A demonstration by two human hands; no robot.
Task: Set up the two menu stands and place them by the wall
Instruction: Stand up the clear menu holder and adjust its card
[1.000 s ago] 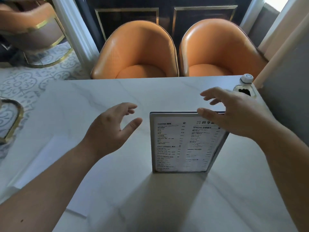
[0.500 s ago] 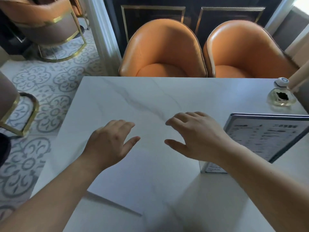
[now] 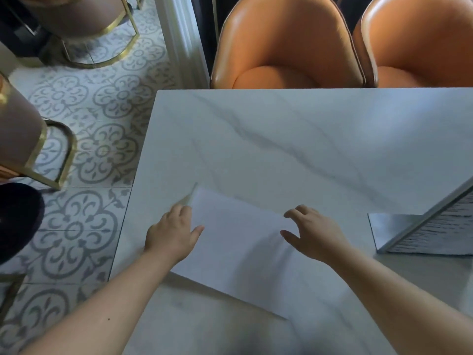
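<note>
A flat white menu stand (image 3: 238, 242) lies face down on the marble table (image 3: 281, 139), near the front left. My left hand (image 3: 171, 231) is at its left edge, fingertips by the far left corner and thumb spread onto the sheet. Over its far right edge hovers my right hand (image 3: 314, 231), fingers apart and holding nothing. The other menu stand (image 3: 435, 231) stands upright at the right edge of the view, metal-framed with printed text; it is cut off by the frame.
Two orange armchairs (image 3: 289, 42) (image 3: 419, 39) are pushed against the table's far side. A gold-framed chair (image 3: 20, 139) stands on the patterned tile floor (image 3: 97, 149) to the left. A white pillar (image 3: 181, 39) rises beyond the table's far left corner.
My view has swung left and down. My right hand let go of the upright stand, and both hands moved to the flat white stand.
</note>
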